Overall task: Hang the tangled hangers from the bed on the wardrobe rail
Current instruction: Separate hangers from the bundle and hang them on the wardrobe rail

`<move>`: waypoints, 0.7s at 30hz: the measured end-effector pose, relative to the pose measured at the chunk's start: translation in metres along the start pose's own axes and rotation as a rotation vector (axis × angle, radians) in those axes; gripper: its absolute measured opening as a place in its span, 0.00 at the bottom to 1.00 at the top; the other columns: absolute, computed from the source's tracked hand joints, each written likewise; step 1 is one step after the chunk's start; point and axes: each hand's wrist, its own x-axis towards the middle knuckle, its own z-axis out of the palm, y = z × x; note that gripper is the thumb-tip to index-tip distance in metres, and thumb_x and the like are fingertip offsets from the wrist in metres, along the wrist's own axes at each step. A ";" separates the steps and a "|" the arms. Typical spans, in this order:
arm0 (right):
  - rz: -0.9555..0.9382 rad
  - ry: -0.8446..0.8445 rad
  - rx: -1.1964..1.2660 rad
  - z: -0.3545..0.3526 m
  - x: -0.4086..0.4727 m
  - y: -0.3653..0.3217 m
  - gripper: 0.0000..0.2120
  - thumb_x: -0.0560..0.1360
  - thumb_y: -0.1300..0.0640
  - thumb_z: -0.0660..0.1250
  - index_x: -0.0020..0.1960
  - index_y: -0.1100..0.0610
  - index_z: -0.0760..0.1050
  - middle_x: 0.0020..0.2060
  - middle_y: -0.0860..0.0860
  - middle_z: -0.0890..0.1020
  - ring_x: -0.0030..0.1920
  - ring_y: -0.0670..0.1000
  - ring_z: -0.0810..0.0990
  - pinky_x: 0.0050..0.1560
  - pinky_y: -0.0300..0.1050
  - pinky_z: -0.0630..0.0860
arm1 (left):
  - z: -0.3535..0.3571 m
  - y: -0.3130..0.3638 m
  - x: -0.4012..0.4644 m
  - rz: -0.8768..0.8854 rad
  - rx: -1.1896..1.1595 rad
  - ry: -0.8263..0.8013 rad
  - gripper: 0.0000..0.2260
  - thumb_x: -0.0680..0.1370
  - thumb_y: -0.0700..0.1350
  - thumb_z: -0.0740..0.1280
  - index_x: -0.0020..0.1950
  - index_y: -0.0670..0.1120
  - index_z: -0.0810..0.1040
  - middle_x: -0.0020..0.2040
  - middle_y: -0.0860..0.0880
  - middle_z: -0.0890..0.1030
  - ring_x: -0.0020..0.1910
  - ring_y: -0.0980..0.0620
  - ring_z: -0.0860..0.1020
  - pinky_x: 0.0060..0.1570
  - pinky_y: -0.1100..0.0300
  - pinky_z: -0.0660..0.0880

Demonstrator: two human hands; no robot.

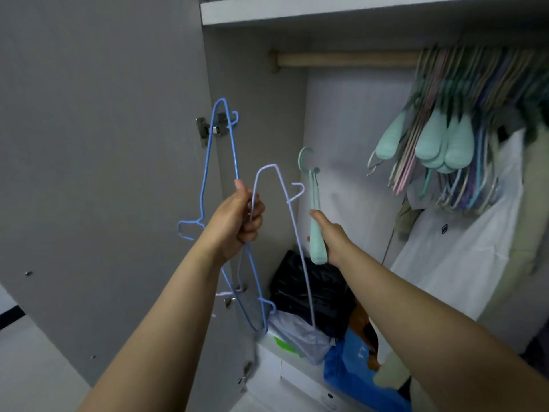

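Note:
My left hand [237,221] grips two thin wire hangers held on end: a blue hanger [208,162] reaching up past the door hinge, and a pale lilac hanger [297,239] hanging down toward the wardrobe floor. My right hand [332,239] grips a mint green plastic hanger [315,215] by its broad end, hook pointing up. The wooden wardrobe rail [341,59] runs across the top, above and beyond both hands. Several hangers [445,138] crowd the rail's right part.
The open grey wardrobe door [98,173] stands at the left with a metal hinge [205,129]. A shelf [326,10] sits above the rail. On the wardrobe floor lie a black bag [309,286] and a blue bag [350,370]. A white garment [463,263] hangs at right.

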 end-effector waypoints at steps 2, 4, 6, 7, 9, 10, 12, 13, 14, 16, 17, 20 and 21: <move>-0.058 0.030 -0.002 0.005 -0.002 -0.027 0.33 0.61 0.33 0.69 0.55 0.57 0.74 0.47 0.56 0.80 0.48 0.56 0.80 0.47 0.47 0.75 | -0.003 0.001 0.005 0.054 0.076 0.020 0.14 0.83 0.52 0.54 0.39 0.48 0.66 0.33 0.50 0.64 0.24 0.58 0.58 0.22 0.69 0.51; -0.127 0.034 0.084 0.011 -0.006 -0.065 0.28 0.60 0.34 0.69 0.49 0.55 0.75 0.41 0.53 0.79 0.42 0.54 0.80 0.43 0.45 0.74 | -0.004 0.003 0.010 0.074 0.132 0.047 0.14 0.84 0.45 0.54 0.41 0.45 0.70 0.35 0.48 0.67 0.25 0.58 0.60 0.22 0.69 0.54; -0.189 0.043 0.200 0.017 -0.011 -0.108 0.21 0.65 0.37 0.69 0.44 0.54 0.74 0.36 0.51 0.76 0.35 0.52 0.77 0.38 0.43 0.73 | -0.001 0.007 0.014 0.082 0.136 0.074 0.13 0.84 0.44 0.55 0.43 0.44 0.74 0.35 0.49 0.73 0.26 0.57 0.61 0.23 0.67 0.56; -0.205 0.047 0.259 0.019 -0.015 -0.130 0.17 0.68 0.39 0.69 0.42 0.53 0.73 0.34 0.50 0.74 0.33 0.50 0.75 0.36 0.42 0.72 | 0.000 0.009 0.015 0.082 0.126 0.081 0.12 0.84 0.43 0.56 0.44 0.44 0.75 0.35 0.51 0.75 0.26 0.57 0.62 0.23 0.67 0.56; -0.205 0.049 0.356 0.018 -0.023 -0.167 0.14 0.70 0.42 0.69 0.40 0.52 0.71 0.34 0.49 0.73 0.32 0.49 0.73 0.34 0.43 0.71 | 0.006 0.015 0.018 0.085 0.102 0.084 0.12 0.84 0.43 0.56 0.45 0.44 0.76 0.33 0.53 0.75 0.27 0.57 0.62 0.23 0.68 0.57; -0.194 0.046 0.383 0.016 -0.027 -0.181 0.14 0.70 0.42 0.69 0.41 0.52 0.71 0.34 0.50 0.73 0.33 0.49 0.73 0.33 0.42 0.71 | 0.008 0.017 0.020 0.083 0.094 0.084 0.11 0.84 0.43 0.56 0.45 0.44 0.75 0.33 0.53 0.74 0.27 0.57 0.62 0.22 0.68 0.58; -0.184 0.042 0.409 0.011 -0.032 -0.203 0.15 0.70 0.42 0.68 0.44 0.53 0.72 0.36 0.49 0.74 0.34 0.49 0.74 0.34 0.41 0.72 | 0.012 0.021 0.022 0.083 0.098 0.090 0.11 0.84 0.43 0.57 0.45 0.45 0.75 0.32 0.52 0.73 0.27 0.57 0.62 0.22 0.68 0.58; -0.178 0.044 0.424 0.008 -0.031 -0.211 0.16 0.69 0.41 0.68 0.47 0.52 0.73 0.37 0.49 0.74 0.35 0.49 0.74 0.34 0.40 0.73 | 0.014 0.022 0.023 0.080 0.104 0.095 0.11 0.84 0.43 0.57 0.44 0.45 0.75 0.33 0.52 0.73 0.27 0.57 0.62 0.22 0.68 0.57; -0.168 0.054 0.444 0.004 -0.029 -0.217 0.17 0.68 0.41 0.69 0.49 0.51 0.73 0.38 0.49 0.75 0.36 0.49 0.74 0.32 0.38 0.73 | 0.015 0.023 0.024 0.076 0.106 0.097 0.11 0.84 0.43 0.57 0.44 0.45 0.74 0.33 0.51 0.72 0.27 0.57 0.62 0.22 0.68 0.57; -0.129 0.070 0.500 -0.006 -0.025 -0.227 0.23 0.65 0.41 0.72 0.55 0.51 0.75 0.45 0.49 0.79 0.39 0.49 0.76 0.28 0.37 0.73 | 0.017 0.024 0.025 0.065 0.105 0.098 0.11 0.83 0.43 0.57 0.44 0.45 0.74 0.34 0.51 0.72 0.27 0.57 0.62 0.22 0.68 0.57; -0.099 0.076 0.533 -0.013 -0.022 -0.230 0.27 0.64 0.41 0.73 0.59 0.52 0.75 0.52 0.51 0.80 0.42 0.50 0.77 0.27 0.37 0.73 | 0.018 0.025 0.026 0.063 0.103 0.102 0.11 0.83 0.43 0.58 0.44 0.45 0.75 0.34 0.52 0.72 0.27 0.57 0.61 0.22 0.68 0.57; -0.007 0.033 0.543 -0.033 -0.022 -0.230 0.35 0.64 0.43 0.72 0.67 0.55 0.70 0.65 0.56 0.72 0.36 0.51 0.74 0.25 0.32 0.69 | 0.020 0.024 0.029 0.053 0.093 0.143 0.11 0.83 0.44 0.58 0.44 0.45 0.75 0.36 0.52 0.71 0.28 0.56 0.62 0.22 0.68 0.58; 0.005 0.015 0.544 -0.038 -0.021 -0.227 0.34 0.65 0.43 0.71 0.67 0.56 0.70 0.66 0.56 0.71 0.34 0.51 0.73 0.23 0.31 0.68 | 0.021 0.022 0.030 0.051 0.089 0.154 0.11 0.83 0.43 0.58 0.44 0.45 0.75 0.36 0.51 0.70 0.28 0.56 0.62 0.22 0.68 0.59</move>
